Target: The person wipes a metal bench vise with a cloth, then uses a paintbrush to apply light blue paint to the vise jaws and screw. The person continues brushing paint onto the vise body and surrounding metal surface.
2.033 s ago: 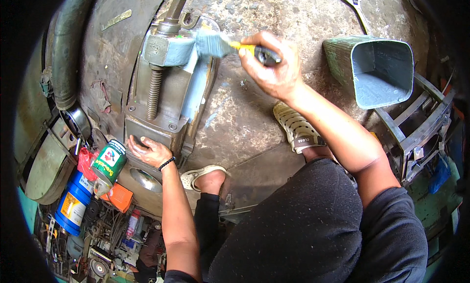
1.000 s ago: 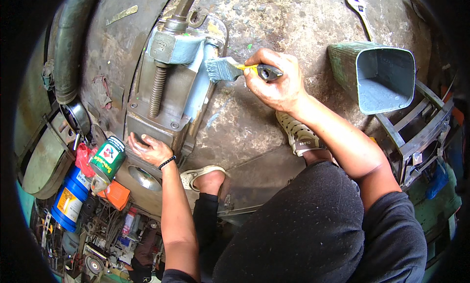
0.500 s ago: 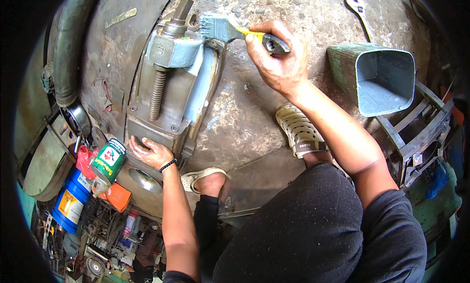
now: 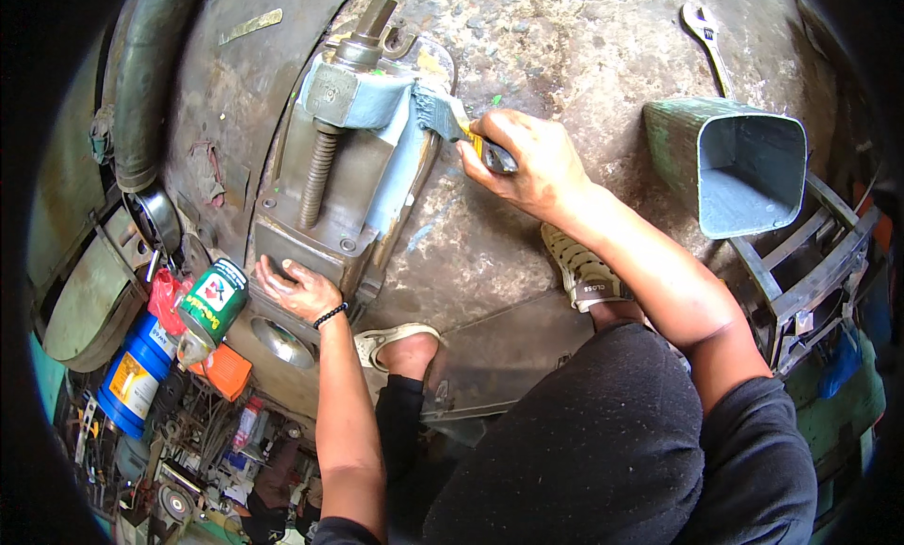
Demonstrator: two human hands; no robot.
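Observation:
A steel machine vise (image 4: 363, 182) with a long threaded screw lies on the floor ahead of me, its jaw block and inner side coated light blue. My right hand (image 4: 537, 163) grips a paintbrush (image 4: 436, 112) by its dark and yellow handle. The blue-stained bristles touch or nearly touch the right side of the jaw block. At the vise's near end rests my left hand (image 4: 301, 291), a beaded bracelet on its wrist. Its fingers lie loosely against the metal, slightly apart, holding nothing.
To the right stands a square-mouthed container (image 4: 673, 159), blue-grey inside, beside an adjustable wrench (image 4: 708, 46) and a metal frame (image 4: 819, 253). At left are a green can (image 4: 215, 300), a blue bottle (image 4: 137, 375), an orange box (image 4: 226, 371) and a thick pipe (image 4: 151, 83).
My right hand and the brush have moved nearer, from the jaw block's far right corner down to its right side. The left hand stays on the vise. The view has shifted slightly.

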